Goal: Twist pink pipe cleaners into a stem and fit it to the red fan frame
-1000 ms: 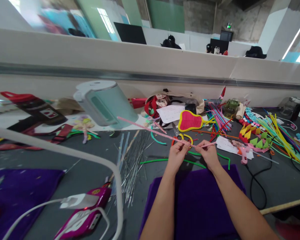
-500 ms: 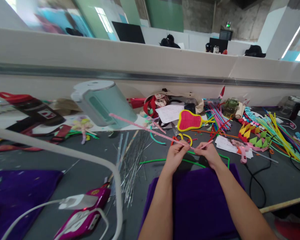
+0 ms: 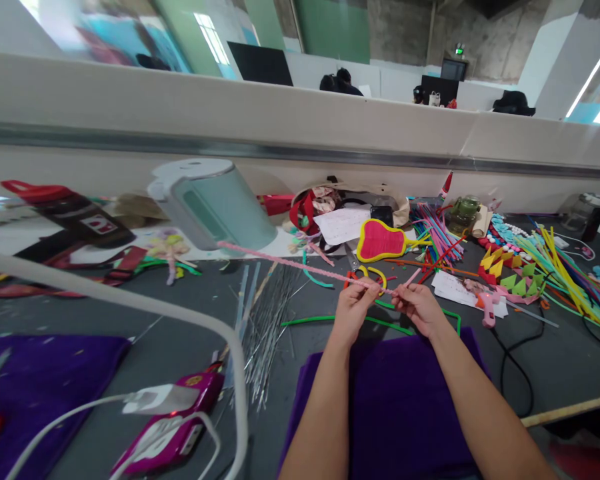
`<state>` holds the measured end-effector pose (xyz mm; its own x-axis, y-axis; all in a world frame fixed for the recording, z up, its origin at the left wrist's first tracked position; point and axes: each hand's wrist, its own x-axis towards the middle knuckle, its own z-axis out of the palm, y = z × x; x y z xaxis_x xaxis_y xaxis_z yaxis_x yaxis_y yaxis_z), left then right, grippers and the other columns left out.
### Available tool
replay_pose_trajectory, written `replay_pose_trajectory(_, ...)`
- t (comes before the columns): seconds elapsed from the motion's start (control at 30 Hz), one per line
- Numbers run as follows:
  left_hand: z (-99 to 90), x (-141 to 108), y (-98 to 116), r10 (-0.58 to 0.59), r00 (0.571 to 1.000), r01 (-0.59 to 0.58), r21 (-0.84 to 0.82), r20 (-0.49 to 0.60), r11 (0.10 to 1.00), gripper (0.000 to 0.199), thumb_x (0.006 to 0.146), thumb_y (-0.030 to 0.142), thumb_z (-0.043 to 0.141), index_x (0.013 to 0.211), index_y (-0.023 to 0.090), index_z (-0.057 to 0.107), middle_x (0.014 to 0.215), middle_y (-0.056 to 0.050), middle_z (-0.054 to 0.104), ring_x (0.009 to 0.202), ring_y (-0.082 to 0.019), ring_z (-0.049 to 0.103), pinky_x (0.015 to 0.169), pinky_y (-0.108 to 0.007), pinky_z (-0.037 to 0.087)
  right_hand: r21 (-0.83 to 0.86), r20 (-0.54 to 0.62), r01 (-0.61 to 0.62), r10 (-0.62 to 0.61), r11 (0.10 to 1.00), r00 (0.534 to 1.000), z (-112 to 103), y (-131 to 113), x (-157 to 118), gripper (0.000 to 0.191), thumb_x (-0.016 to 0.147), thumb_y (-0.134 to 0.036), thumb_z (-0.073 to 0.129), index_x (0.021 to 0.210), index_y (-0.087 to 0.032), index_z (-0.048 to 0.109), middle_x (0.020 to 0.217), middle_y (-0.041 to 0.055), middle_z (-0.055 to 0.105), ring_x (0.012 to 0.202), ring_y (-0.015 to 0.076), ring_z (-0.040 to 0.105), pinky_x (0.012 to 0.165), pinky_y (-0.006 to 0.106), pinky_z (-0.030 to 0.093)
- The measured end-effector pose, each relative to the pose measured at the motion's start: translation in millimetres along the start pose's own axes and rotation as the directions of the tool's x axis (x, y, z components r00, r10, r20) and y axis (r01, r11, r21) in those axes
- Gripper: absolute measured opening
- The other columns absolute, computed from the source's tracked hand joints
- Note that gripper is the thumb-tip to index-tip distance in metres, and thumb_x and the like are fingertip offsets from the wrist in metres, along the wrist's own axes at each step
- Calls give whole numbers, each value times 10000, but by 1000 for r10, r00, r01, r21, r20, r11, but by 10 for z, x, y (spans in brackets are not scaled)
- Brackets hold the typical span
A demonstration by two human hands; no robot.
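A pink pipe cleaner [image 3: 290, 263] runs from near the pale green kettle-like jug down to my hands. My left hand [image 3: 354, 305] pinches it between thumb and fingers. My right hand [image 3: 419, 307] is closed on its other end, where a short pink tip sticks up past the fingers. Just behind my hands lie yellow-handled scissors [image 3: 376, 279]. Below them, a bent green pipe cleaner [image 3: 320, 320] lies on the dark table, partly hidden by my wrists. A purple cloth [image 3: 405, 407] is spread under my forearms.
A pale green jug [image 3: 230, 207] stands at the back left. Thin metal wires [image 3: 267, 340] lie left of my arms, beside a magenta power strip [image 3: 175, 420]. To the right are a pink glue gun [image 3: 488, 307] with a black cord and colourful pipe cleaners [image 3: 575, 273].
The far end of the pink pipe cleaner has dipped lower. My right hand's fingers have shifted, and the short tip beside them now points more upward. The view has moved slightly.
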<state>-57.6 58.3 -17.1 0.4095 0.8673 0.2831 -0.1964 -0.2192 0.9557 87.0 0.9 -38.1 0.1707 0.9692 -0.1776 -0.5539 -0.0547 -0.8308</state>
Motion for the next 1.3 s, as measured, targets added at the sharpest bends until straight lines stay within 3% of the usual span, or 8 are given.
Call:
replay_pose_trajectory(0.37, -13, 9, -43, -75, 996, 75, 0, -53, 997, 279, 753, 407, 651, 643, 152, 621, 560, 21, 496, 541, -105, 421, 526, -227, 334, -341, -39, 220, -248, 914, 968, 41, -55, -26, 303, 670, -464, 715, 699, -164, 684, 630, 13, 668, 578, 131, 567, 577, 242, 412)
replay_pose_trajectory(0.5, -15, 6, -31, -66, 998, 66, -4, -18, 998, 275, 766, 386, 643, 619, 157, 602, 556, 26, 493, 544, -103, 421, 538, -229, 328, -418, -20, 238, -270, 877, 963, 30, -64, -31, 322, 679, -489, 701, 674, -169, 668, 602, 8, 649, 578, 150, 574, 582, 259, 421)
replay_pose_trajectory(0.7, -53, -3, 1, 25, 993, -29, 33, 119, 999, 292, 816, 367, 596, 611, 162, 564, 593, 19, 476, 587, -113, 419, 566, -241, 316, -372, 3, 161, -172, 914, 985, 25, -92, -45, 355, 677, -510, 702, 622, -164, 643, 535, -8, 607, 506, 112, 519, 536, 231, 386)
replay_pose_trajectory(0.83, -64, -14, 19, 69, 981, -77, 36, 179, 996, 279, 819, 375, 594, 645, 158, 576, 629, 4, 483, 625, -128, 429, 595, -253, 335, -265, 74, 31, -12, 964, 997, 16, -105, -62, 339, 657, -466, 735, 610, -150, 621, 504, -26, 570, 464, 78, 475, 501, 201, 347)
replay_pose_trajectory(0.97, -48, -27, 50, 89, 977, -96, 29, 194, 995, 276, 812, 384, 603, 660, 154, 600, 646, -9, 495, 650, -140, 440, 618, -258, 349, -161, 186, -117, 147, 980, 972, 2, -129, -104, 327, 641, -418, 760, 590, -147, 584, 492, -46, 528, 440, 59, 433, 484, 190, 327)
replay_pose_trajectory(1.1, -28, -27, 61, 56, 981, -59, 10, 185, 998, 287, 799, 399, 615, 645, 157, 602, 641, -5, 508, 641, -135, 457, 622, -252, 361, -136, 254, -169, 199, 976, 947, 24, -142, -134, 331, 643, -412, 760, 590, -153, 562, 491, -58, 493, 439, 54, 396, 501, 198, 321)
replay_pose_trajectory(1.2, -5, -14, 25, -16, 995, 16, 0, 98, 1000, 313, 769, 442, 635, 642, 159, 594, 604, 9, 504, 598, -121, 453, 580, -235, 362, -197, 195, -70, 109, 978, 975, 62, -107, -108, 348, 654, -460, 735, 606, -165, 557, 515, -55, 485, 456, 65, 383, 501, 206, 306)
replay_pose_trajectory(1.3, 25, 3, -38, -99, 995, 99, -8, -10, 995, 335, 744, 475, 646, 654, 157, 594, 549, 28, 489, 525, -101, 427, 513, -217, 347, -423, 80, 182, -163, 888, 983, 102, -54, -78, 345, 737, -498, 636, 622, -183, 554, 548, -42, 486, 505, 96, 405, 523, 223, 311)
